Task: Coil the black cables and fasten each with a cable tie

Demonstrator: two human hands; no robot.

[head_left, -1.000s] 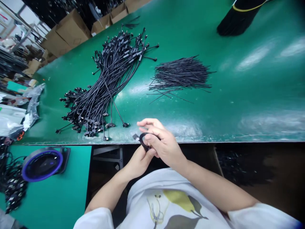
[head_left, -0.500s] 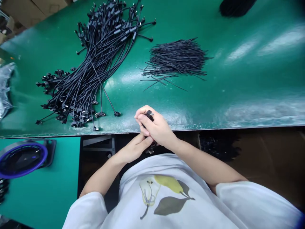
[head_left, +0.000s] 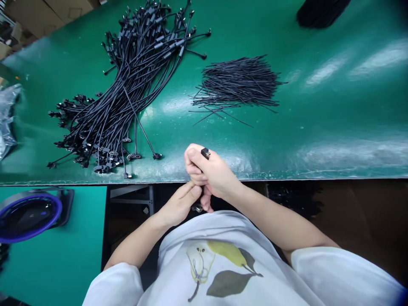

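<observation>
A black cable (head_left: 205,153) is bunched in my two hands at the table's front edge. Its angled plug with a metal tip sticks out above my right hand (head_left: 210,170), whose fingers are curled round the cable. Just below and to the left, my left hand (head_left: 183,202) grips the lower part, thumb on top. Another connector end (head_left: 196,208) shows beneath the fingers. Most of the cable is hidden inside my hands. Beyond them lies a spread of thin black ties (head_left: 239,83), and to the left a large pile of black cables (head_left: 127,89) with connectors at both ends.
The green table (head_left: 318,127) spans the view. A dark bundle (head_left: 321,12) lies at the far right, a clear plastic bag (head_left: 9,119) at the left edge. A round purple-rimmed device (head_left: 32,214) sits on a lower green surface. Cardboard boxes (head_left: 63,15) stand at the back left.
My right thumb has moved up over the curled fingers, and both hands have drawn slightly apart. Fingers now show below the right palm. The view has shifted a little.
</observation>
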